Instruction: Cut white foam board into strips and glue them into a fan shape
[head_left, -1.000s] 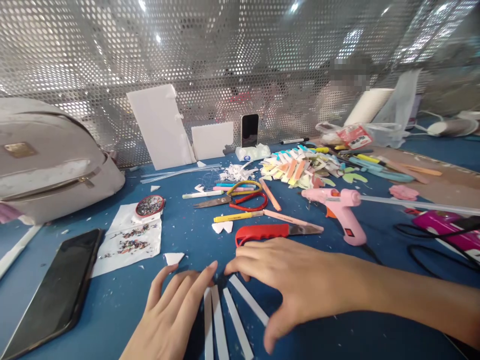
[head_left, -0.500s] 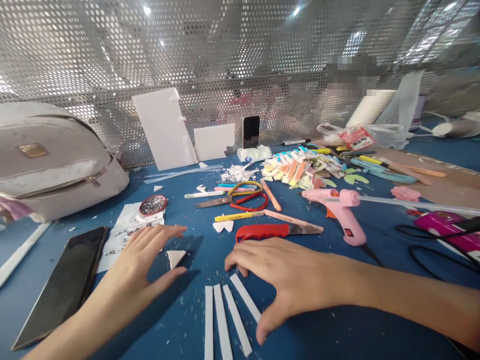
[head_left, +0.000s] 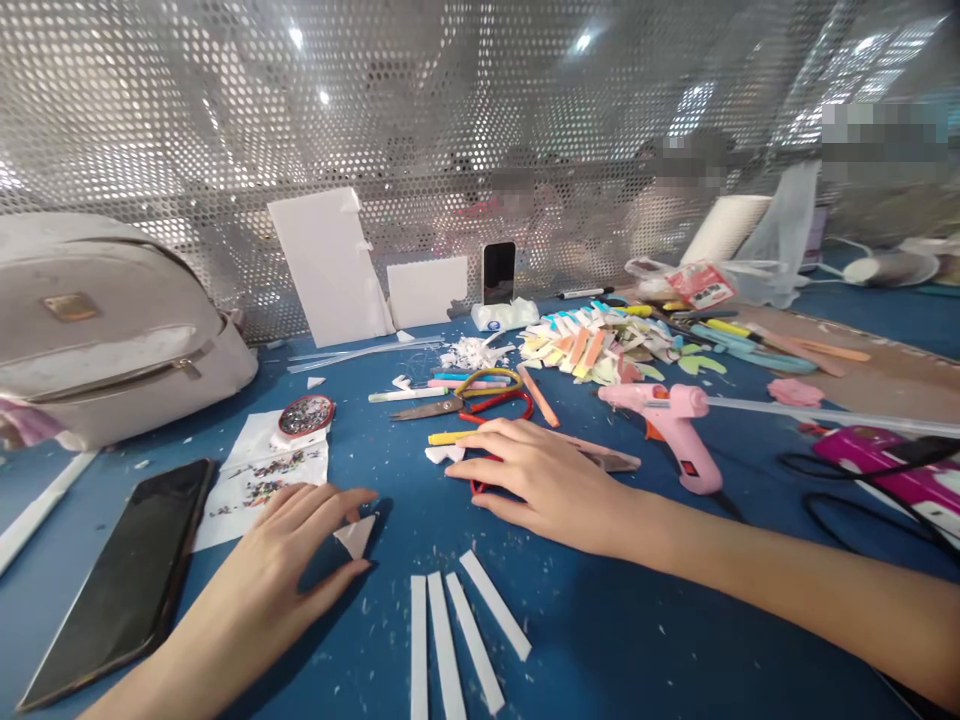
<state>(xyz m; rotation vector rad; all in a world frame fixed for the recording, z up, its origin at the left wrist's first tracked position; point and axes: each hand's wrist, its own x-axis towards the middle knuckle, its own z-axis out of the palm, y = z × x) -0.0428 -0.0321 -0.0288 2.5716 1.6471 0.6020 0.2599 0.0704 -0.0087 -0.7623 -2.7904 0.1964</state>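
My left hand (head_left: 292,555) hovers low over the table, with thumb and fingers apart on either side of a small white triangular foam piece (head_left: 358,538). Whether the fingertips touch it I cannot tell. My right hand (head_left: 536,480) reaches over a red-handled cutting tool, fingers spread and somewhat bent. Most of that tool is hidden; its blade (head_left: 619,460) sticks out to the right. Just left of the right fingertips lie small white cut pieces (head_left: 444,454) and a yellow marker (head_left: 448,438). Several white foam strips (head_left: 472,640) fan out between the hands, near the front.
Red-and-yellow-handled scissors (head_left: 480,397) lie behind the right hand. To its right is a pink glue gun (head_left: 675,420). A phone (head_left: 120,580) and paper with coloured bits (head_left: 262,475) flank the left hand. A pile of coloured scraps (head_left: 600,340) and a backpack (head_left: 112,330) stand further back.
My right hand has moved away from the foam strips, forward over the red-handled tool. My left hand has shifted slightly down, its fingers nearer the triangular piece. The view has turned a little.
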